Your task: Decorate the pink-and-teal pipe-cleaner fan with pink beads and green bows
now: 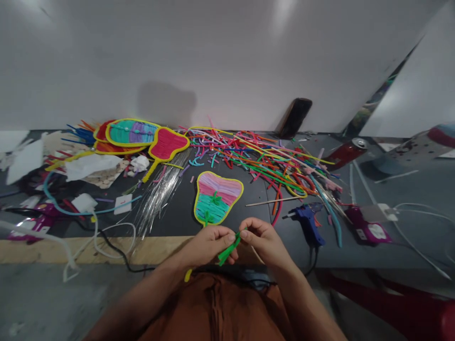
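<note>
Close to the table's front edge, my left hand (pixel 213 244) pinches a short bunch of green pipe cleaners (pixel 229 251) between thumb and fingers. My right hand (pixel 261 237) has its thumb and forefinger closed on the upper end of the same green bunch, so the two hands nearly touch. Just beyond them lies a flat fan-shaped piece (pixel 216 198) with a yellow outline, filled with pink, lilac and teal strips. Two green tufts sit on it. Its yellow stem runs down behind my left hand, and the tip (pixel 188 274) shows below the wrist.
A heap of coloured pipe cleaners (pixel 249 151) spreads along the wall. Finished-looking yellow-edged shapes (pixel 168 146) lie left, beside silver tinsel strands (pixel 159 194). At right are a blue glue gun (pixel 308 222), a thin stick (pixel 272 201), a red can (pixel 346 152) and a leaning phone (pixel 295 117). Cables (pixel 113 246) trail at left.
</note>
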The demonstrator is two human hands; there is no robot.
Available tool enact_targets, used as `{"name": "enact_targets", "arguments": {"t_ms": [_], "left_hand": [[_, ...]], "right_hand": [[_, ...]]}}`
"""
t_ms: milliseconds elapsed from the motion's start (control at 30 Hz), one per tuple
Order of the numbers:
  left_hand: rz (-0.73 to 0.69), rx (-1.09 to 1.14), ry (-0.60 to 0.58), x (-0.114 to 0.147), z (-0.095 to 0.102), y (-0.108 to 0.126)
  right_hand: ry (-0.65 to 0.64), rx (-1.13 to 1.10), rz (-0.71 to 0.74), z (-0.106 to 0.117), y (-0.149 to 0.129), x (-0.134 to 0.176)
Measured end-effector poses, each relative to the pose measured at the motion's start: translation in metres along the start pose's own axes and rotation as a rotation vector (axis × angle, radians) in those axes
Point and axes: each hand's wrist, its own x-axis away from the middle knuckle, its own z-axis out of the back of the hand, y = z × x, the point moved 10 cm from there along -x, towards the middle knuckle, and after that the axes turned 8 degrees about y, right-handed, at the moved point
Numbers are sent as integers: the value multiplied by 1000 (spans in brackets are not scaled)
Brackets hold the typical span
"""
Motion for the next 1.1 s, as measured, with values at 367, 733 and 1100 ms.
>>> {"name": "enact_targets", "arguments": {"t_ms": [367,733,1100], "left_hand": [[37,198,20,0,3,-2],[-185,-12,207,-4,12,15],[-207,210,264,-2,20,20]], "right_hand": [[122,72,107,11,-17,1],[169,94,225,10,-25,2],[235,-34,197,17,-21,1]]}}
